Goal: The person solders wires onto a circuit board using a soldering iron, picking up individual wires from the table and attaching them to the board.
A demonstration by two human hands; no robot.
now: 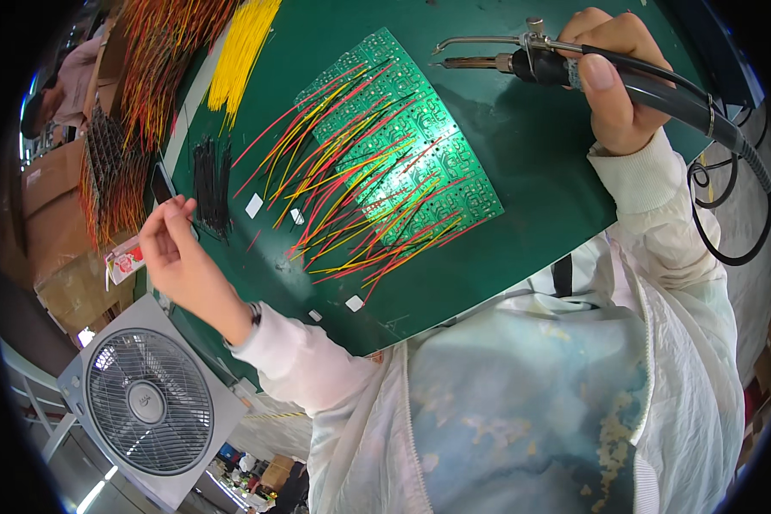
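Note:
My right hand (618, 81) is closed around the black handle of a soldering iron (565, 68) with a thin metal feed tube clamped above it. The iron's tip points left, apart from a green circuit board panel (441, 154). Red, yellow and black wires (351, 184) fan from the panel toward the lower left. My left hand (173, 253) is at the table's left side, fingers curled with the tips close together; what they hold, if anything, cannot be made out. Beside those fingertips are a bundle of black wires (212, 188) and a dark flat device (161, 182).
A bundle of yellow wires (242, 56) lies at the far left of the green table (522, 163). More wired boards (111, 171) are stacked beyond its left edge. A box fan (150, 403) stands at the lower left. The iron's black cable (728, 257) loops at the right.

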